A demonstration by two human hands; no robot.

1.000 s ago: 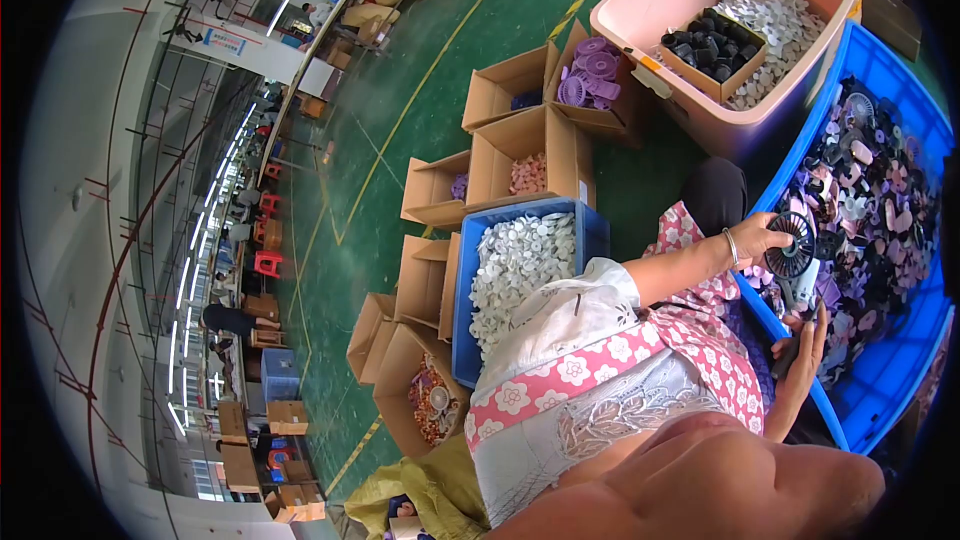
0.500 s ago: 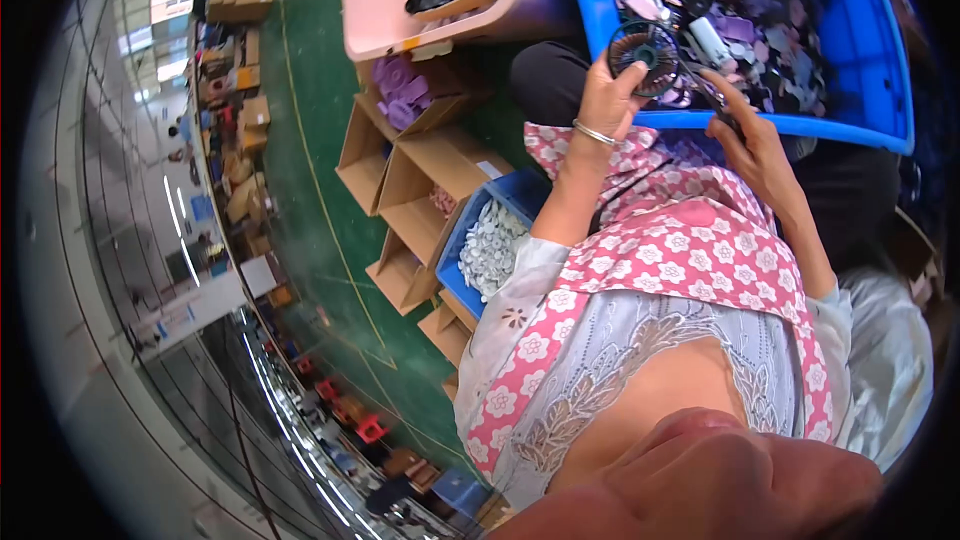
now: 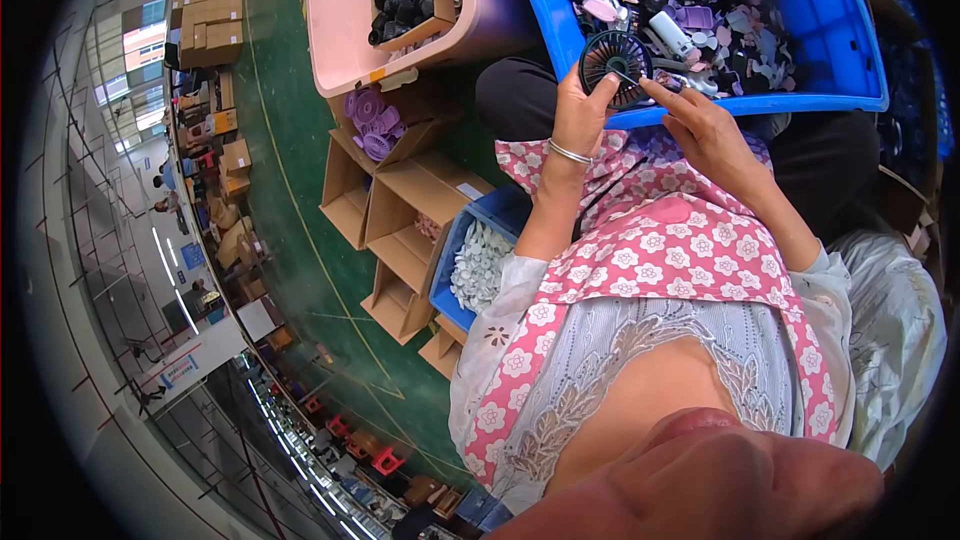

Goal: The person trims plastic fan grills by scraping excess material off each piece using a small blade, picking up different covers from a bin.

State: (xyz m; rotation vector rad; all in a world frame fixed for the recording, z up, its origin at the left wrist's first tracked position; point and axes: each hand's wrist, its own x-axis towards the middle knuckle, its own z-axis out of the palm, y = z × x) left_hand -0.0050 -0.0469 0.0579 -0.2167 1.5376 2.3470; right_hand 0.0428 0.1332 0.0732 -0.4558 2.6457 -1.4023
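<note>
A round black fan grille (image 3: 600, 52) with radial ribs is gripped at its near edge by my left hand (image 3: 582, 112), thumb over the front and fingers behind. My right hand (image 3: 705, 130) is closed, its index finger stretched towards the grille's right side. From it a thin metal hand tool (image 3: 628, 79) reaches onto the grille; most of the tool is hidden under the fingers, so its exact kind cannot be told. Both hands are over the near rim of a blue bin (image 3: 745, 106) heaped with mixed plastic parts (image 3: 700, 15) in black, pink, purple and white.
A pink tub (image 3: 345, 25) with a carton of black parts (image 3: 408, 2) stands to the left. Below it are purple parts (image 3: 375, 125), open cardboard boxes (image 3: 405, 240) and a blue basket (image 3: 445, 285) of white pieces (image 3: 482, 265). A floral apron (image 3: 680, 250) covers my lap.
My right hand has come left, bringing the tool from beside the grille onto it. The grille is turned more face-up in my left hand. The whole view has shifted slightly.
</note>
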